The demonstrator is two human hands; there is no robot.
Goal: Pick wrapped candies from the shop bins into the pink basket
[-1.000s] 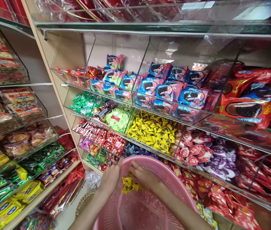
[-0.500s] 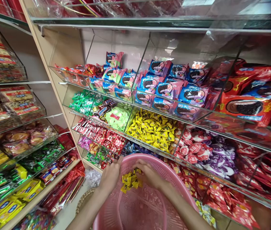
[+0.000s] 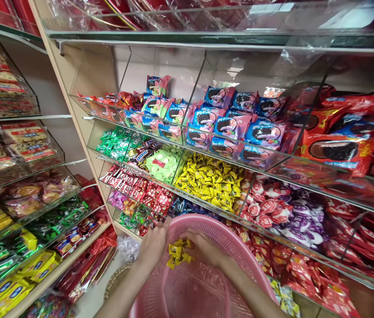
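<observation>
The left hand [image 3: 153, 244] is closed on the near-left part of the pink basket's [image 3: 256, 263] rim, the same position as one second ago. Its grip is narrow and holds the rim.

The right hand [image 3: 203, 248] has changed position. One second ago its fingers were up close to the far rim; now the hand is lower inside the basket, with its fingertips at the far right edge of the loose yellow sweets [image 3: 177, 255]. Whether its grip is holding any sweet cannot be told, as the fingers are partly turned from view.

The loose yellow sweets lie in a small cluster inside the basket, at its left side, between the two hands. Their place is much the same as before; more of the cluster's right side is visible than one second ago.

On the shelf beyond, the heap of yellow sweets [image 3: 209, 181] shows no visible change. The biscuit packs [image 3: 228, 121] above it and the purple sweets [image 3: 307, 223] to its right likewise stand as before.
</observation>
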